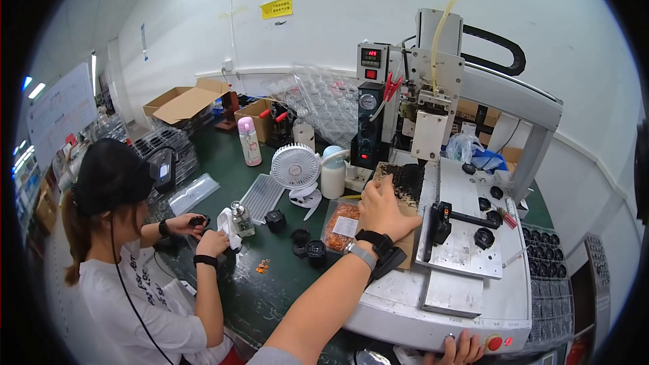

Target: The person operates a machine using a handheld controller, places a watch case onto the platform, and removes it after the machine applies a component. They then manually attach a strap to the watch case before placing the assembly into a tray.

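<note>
My left hand [382, 211], with a dark watch-like band and a grey strap at the wrist, reaches over the left side of a white benchtop machine [405, 304]. Its thumb and fingers are spread on or just over a brown board [405, 192] smeared with black residue; contact is hard to make out. Low on the machine's front panel, my right hand [462, 350] has its fingers raised, one at a small round button [450, 336] beside a red knob [495, 343]. On the metal plate [466, 257] sit a black clamp-like block [441, 223] and a round black part [484, 238].
Left of my arm, a co-worker [135, 270] handles a small black part and white cloth. The green table [270, 297] holds a bag of orange pieces [340, 226], black parts [316, 250], a glass bottle [242, 220] and a fan [295, 166]. Trays of black parts [544, 253] stand right.
</note>
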`<state>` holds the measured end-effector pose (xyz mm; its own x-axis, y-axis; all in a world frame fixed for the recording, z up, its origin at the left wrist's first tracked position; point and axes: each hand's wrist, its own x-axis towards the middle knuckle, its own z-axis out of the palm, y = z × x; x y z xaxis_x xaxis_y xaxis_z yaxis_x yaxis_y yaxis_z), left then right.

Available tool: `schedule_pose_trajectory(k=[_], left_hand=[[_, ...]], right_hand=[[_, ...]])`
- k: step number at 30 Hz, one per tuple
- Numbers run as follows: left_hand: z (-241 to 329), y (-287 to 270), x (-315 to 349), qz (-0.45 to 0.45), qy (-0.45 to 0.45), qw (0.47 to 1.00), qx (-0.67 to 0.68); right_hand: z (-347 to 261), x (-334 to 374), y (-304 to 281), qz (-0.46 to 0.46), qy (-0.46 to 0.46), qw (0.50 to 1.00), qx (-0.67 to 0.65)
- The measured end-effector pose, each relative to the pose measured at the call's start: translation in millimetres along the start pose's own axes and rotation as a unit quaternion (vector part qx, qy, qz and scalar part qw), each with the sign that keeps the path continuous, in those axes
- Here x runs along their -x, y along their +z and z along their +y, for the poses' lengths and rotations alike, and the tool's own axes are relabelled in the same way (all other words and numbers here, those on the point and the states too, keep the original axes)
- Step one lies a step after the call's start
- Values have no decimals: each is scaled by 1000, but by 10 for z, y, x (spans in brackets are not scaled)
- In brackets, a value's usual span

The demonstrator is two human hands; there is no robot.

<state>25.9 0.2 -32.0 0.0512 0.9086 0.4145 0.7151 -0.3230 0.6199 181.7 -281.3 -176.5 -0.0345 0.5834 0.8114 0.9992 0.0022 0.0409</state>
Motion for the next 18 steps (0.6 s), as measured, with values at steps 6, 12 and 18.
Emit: schedule_pose_trajectory(k=[6,12,18], left_hand=[[86,17,32,6,0,999,46],[69,68,5,12,4,999,41],[70,53,40,16,5,999,38]], right_hand=[[43,-15,-23,7,1,1000,1],[78,0,33,4,0,1000,2],[45,7,19,2,-2,1000,2]])
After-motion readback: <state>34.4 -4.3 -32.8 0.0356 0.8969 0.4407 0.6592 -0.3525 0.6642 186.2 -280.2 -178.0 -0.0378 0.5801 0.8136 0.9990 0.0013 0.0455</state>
